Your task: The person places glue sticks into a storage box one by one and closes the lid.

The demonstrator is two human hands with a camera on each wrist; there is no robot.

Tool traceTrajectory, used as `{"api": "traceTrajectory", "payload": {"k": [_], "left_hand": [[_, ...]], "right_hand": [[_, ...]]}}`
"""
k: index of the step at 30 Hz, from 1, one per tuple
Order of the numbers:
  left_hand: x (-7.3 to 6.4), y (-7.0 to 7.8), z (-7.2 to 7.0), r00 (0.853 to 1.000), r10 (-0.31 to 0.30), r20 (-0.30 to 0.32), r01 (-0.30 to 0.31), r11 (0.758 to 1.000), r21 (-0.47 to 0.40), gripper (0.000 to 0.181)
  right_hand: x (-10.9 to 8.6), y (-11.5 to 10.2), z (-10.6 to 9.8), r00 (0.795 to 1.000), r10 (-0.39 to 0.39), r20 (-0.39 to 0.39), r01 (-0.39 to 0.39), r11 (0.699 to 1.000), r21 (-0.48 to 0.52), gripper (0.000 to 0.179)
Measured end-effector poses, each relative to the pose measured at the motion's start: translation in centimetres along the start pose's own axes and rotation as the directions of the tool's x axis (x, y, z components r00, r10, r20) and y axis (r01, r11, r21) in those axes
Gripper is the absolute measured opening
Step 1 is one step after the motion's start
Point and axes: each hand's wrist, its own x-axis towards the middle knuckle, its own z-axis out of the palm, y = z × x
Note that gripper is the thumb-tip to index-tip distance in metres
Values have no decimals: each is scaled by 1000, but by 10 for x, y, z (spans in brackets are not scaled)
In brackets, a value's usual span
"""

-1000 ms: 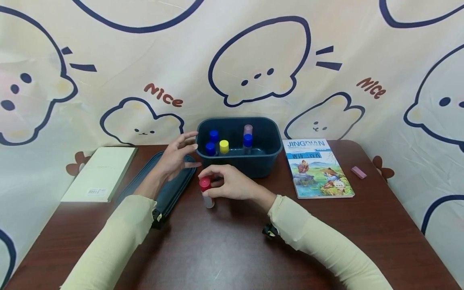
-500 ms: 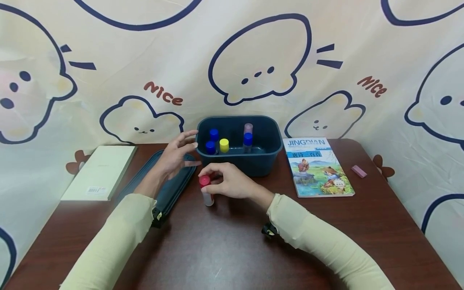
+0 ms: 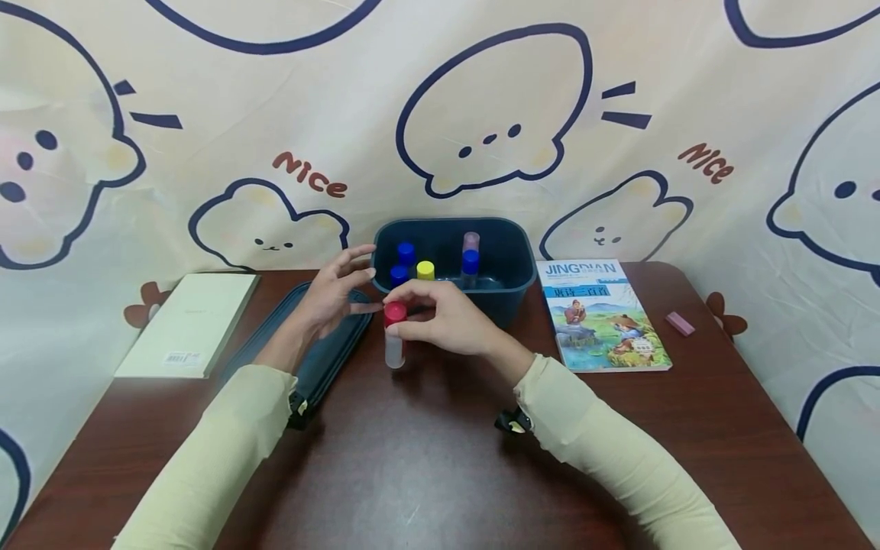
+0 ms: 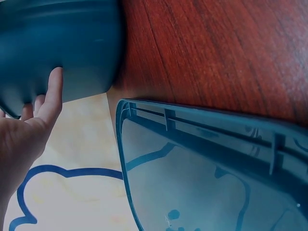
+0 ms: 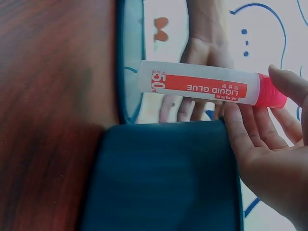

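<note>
Your right hand pinches the red cap of an upright glue bottle, at seven o'clock from the bin. Its smooth barrel (printed "Liquid Glue") is probably light, slightly squeezable, maybe slippery; gripping just below the cap seems surer. Your left hand, fingers loosely spread, touches the bin's nine-o'clock side. Mind the near rim; room shows inside toward three o'clock.
</note>
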Motion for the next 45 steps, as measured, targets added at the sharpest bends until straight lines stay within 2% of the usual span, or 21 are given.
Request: {"api": "traceTrajectory", "payload": {"k": [7,13,24,34,45], "left_hand": [[0,-2,1,1000,-8,3,8,1000,5,54],[0,-2,0,1000,-3,1,3,1000,2,53],[1,-1,-1,1000,4,6,-4,1000,-11,54],[1,0,-1,1000,6,1,-6,1000,-29,52],[2,-1,-1,1000,10,1,-10,1000,-27,52]], "right_hand": [[-3,-9,-15,997,-15,-80,15,1000,-5,35],[-2,-18,-28,988,-59,-144,58,998,-15,34],[-1,-37,-49,974,-84,-211,91,996,25,34],[0,-43,-59,964,-92,-248,95,995,1,35],[-1,-43,-66,945,-92,-313,109,993,37,34]]}}
